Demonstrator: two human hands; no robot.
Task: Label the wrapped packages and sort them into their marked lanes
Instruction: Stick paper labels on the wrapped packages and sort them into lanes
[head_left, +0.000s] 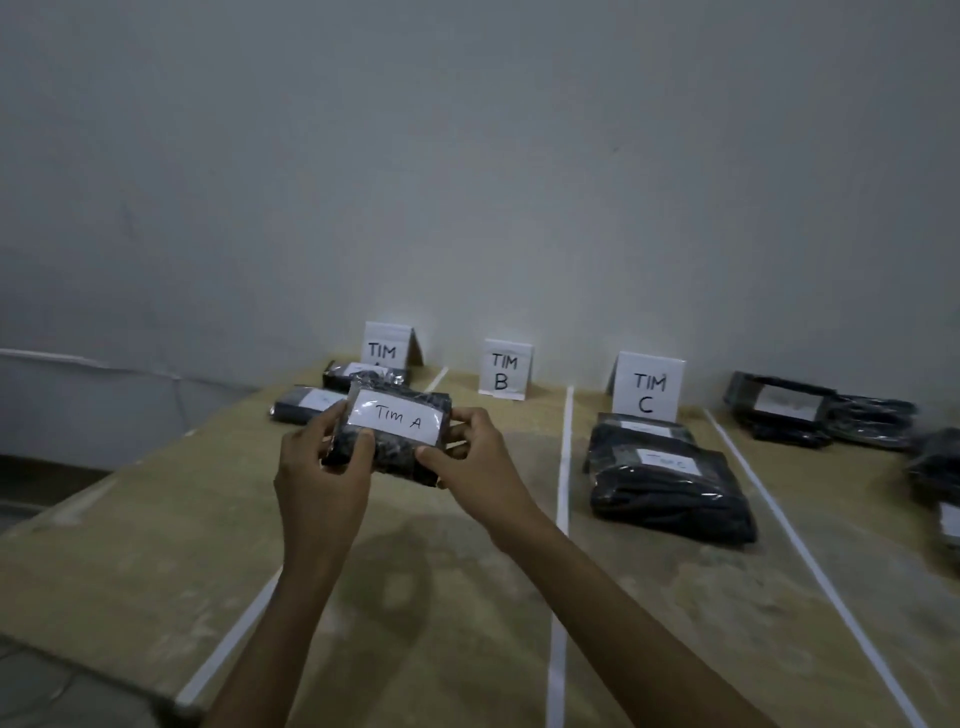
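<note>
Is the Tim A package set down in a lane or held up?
Held up. The left hand and right hand hold the package by its ends, above the table.

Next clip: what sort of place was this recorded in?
Likely an improvised parcel-sorting station: a board table divided by white tape lines into lanes, folded paper signs reading TIM B and TIM C, and black wrapped packages with handwritten labels.

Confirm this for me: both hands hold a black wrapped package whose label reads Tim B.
Wrong on the label: in the head view it reads Tim A, not Tim B. The left hand and right hand do both hold the black wrapped package.
</note>
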